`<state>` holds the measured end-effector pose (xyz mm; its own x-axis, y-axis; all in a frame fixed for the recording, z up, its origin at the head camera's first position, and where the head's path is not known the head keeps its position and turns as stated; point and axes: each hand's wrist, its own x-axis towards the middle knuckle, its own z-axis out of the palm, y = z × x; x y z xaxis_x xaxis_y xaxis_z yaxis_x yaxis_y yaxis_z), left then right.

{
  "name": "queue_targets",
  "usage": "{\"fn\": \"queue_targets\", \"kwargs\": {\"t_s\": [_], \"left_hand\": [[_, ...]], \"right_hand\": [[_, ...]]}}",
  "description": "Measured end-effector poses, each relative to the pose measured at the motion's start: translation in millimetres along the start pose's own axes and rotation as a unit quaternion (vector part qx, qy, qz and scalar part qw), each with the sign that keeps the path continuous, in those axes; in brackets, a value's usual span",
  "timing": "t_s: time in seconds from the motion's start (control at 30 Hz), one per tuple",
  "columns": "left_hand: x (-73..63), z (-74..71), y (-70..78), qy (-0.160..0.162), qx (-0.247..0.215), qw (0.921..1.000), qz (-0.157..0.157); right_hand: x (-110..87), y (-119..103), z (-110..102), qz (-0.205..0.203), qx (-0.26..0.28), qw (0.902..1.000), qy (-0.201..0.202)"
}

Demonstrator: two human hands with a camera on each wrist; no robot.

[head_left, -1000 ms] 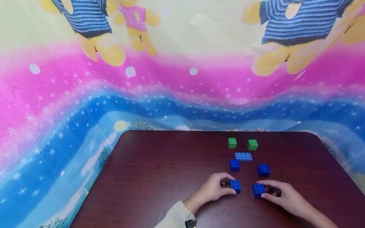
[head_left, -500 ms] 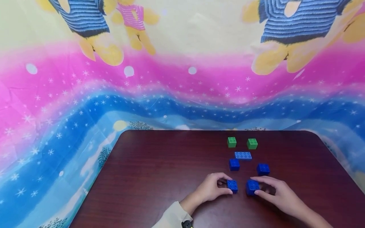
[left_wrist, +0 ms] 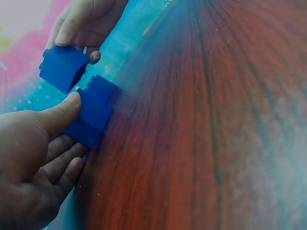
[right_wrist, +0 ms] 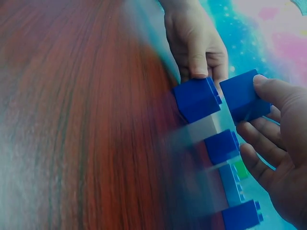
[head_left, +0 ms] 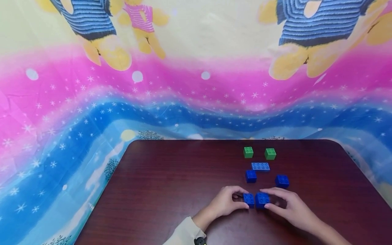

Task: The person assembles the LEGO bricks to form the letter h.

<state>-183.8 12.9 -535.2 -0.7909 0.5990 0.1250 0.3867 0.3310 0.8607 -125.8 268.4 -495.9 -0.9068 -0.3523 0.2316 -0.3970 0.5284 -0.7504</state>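
Note:
Near the front of the table, my left hand (head_left: 228, 201) pinches a dark blue toy building block (head_left: 248, 200) between thumb and fingers. Facing it, my right hand (head_left: 292, 206) holds a second dark blue block (head_left: 262, 200) by its right side. A narrow gap separates the two blocks in the head view. From the right wrist, the right-hand block (right_wrist: 244, 96) looks tilted and off the tabletop, beside the left-hand block (right_wrist: 196, 99). Studs show on both. In the left wrist view, the left thumb presses the near block (left_wrist: 91, 117).
Beyond the hands lie two more dark blue blocks, one on the left (head_left: 251, 176) and one on the right (head_left: 282, 181). A light blue long block (head_left: 260, 166) and two green blocks (head_left: 248, 152) sit farther back. The brown table (head_left: 171, 177) meets a patterned cloth (head_left: 183, 85).
My right hand has carried its block leftward, closing most of the distance to the left-hand block. My left hand has shifted slightly left with its block. The other blocks stay in place.

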Motion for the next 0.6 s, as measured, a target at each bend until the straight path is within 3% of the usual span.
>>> {"fn": "queue_targets", "kwargs": {"t_s": [0.33,0.6], "left_hand": [[-0.2,0.2,-1.3,0.008,0.008,0.9998,0.017],[-0.3,0.9,-1.5,0.007,-0.006,0.9999,0.005]], "right_hand": [[10.9,-2.6,14.4,-0.017,0.01,0.9998,0.001],[13.5,-2.1,20.3,-0.03,0.004,0.9994,0.017]]}}
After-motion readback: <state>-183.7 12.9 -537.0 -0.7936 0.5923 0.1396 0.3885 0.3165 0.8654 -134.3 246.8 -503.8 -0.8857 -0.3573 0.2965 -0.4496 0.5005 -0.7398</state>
